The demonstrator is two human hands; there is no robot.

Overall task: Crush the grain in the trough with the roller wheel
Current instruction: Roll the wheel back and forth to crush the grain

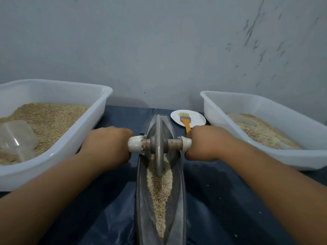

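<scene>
A long grey metal trough [141, 200] runs away from me down the middle of the dark blue cloth. Pale crushed grain [160, 197] lies along its groove. The grey roller wheel [158, 147] stands upright in the trough's far half, its rim down in the grain. An axle passes through the wheel, with white-wrapped handle ends on both sides. My left hand [108, 147] is closed around the left handle. My right hand [207, 143] is closed around the right handle. Both forearms reach in from the bottom corners.
A white tub [85, 131] of whole grain with a clear plastic scoop [17, 138] stands on the left. A second white tub [219, 110] of pale ground grain stands on the right. A white plate [196, 116] holds an orange-handled brush [185, 121] behind the trough. A grey wall rises close behind.
</scene>
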